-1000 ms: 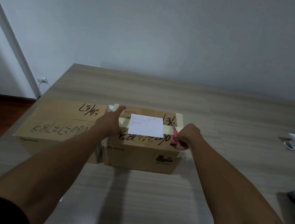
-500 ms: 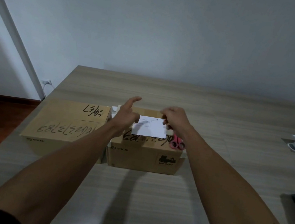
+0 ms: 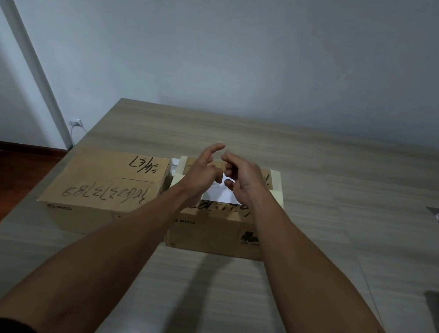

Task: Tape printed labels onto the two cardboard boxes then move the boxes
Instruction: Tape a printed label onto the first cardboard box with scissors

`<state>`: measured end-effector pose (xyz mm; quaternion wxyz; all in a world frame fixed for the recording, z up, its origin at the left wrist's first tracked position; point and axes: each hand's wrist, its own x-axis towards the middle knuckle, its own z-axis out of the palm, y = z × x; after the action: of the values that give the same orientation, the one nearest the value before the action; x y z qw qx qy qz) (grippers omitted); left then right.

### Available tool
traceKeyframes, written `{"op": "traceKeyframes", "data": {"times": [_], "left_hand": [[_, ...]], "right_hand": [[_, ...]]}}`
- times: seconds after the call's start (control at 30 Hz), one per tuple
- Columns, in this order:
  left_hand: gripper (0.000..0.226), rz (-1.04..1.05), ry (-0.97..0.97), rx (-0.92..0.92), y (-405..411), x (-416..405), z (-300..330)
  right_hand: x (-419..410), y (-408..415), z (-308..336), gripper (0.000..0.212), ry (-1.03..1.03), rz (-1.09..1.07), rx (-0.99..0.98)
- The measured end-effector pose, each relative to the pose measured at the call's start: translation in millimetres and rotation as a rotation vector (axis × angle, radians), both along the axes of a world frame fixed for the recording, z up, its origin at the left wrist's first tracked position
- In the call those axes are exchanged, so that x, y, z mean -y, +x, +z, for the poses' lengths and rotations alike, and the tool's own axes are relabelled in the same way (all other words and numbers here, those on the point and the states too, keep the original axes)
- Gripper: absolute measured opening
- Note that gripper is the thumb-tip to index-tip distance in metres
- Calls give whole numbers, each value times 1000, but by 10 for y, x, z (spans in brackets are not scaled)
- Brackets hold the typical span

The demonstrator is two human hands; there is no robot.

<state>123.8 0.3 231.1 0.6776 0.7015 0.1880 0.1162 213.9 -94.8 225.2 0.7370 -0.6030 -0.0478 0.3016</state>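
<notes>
Both arms reach out over right cardboard box (image 3: 212,230). Left hand (image 3: 200,175) raised, fingers spread loose, pointer finger up, holding nothing. Right hand (image 3: 241,180) close beside it, fingers curled in; cannot tell if they pinch anything. Fingertips nearly meet. White printed label (image 3: 220,193) lies on box top under both hands, pale tape (image 3: 277,187) strips around it. Left cardboard box (image 3: 102,186) sits left of fingers, closed, touching right box. Both on wooden table (image 3: 223,294).

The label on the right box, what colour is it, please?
White, in the head view: label.
</notes>
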Motion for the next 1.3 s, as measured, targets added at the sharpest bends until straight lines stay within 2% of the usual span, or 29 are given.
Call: {"op": "traceKeyframes", "data": {"times": [0.1,0.23,0.3,0.37,0.47,0.5,0.57,0.73,0.87,0.93,1.07,1.23,1.3], "left_hand": [[85,-7,-3,-2,18,-1,-16],[85,-6,9,-5,31,13,-40],[85,-6,86,-7,24,4,-97],[85,15,256,-48,19,-32,-183],[82,124,676,-263,-10,-45,-283],[80,181,716,-316,-13,-53,-312],[72,270,654,-333,-15,-97,-362],[36,295,465,-69,45,-274,-523],[41,231,401,-17,83,-215,-474],[46,198,411,9,98,-175,-495],[40,153,439,19,155,-122,-566],[28,167,435,-11,161,-56,-534],[32,164,444,12,139,15,-481]], "right_hand": [[-2,12,1,9,-13,-27,28],[-10,43,13,12,-39,-27,56],[3,70,18,9,-58,-23,81],[23,107,24,9,-118,-5,135],[70,172,31,15,-248,38,247],[90,192,32,18,-286,54,282],[145,237,31,21,-347,82,337],[275,320,7,28,-443,156,422],[362,336,11,24,-531,215,468],[408,322,16,28,-558,234,495],[513,284,11,35,-582,278,529],[638,269,21,16,-579,299,520],[661,265,29,13,-589,305,520]]}}
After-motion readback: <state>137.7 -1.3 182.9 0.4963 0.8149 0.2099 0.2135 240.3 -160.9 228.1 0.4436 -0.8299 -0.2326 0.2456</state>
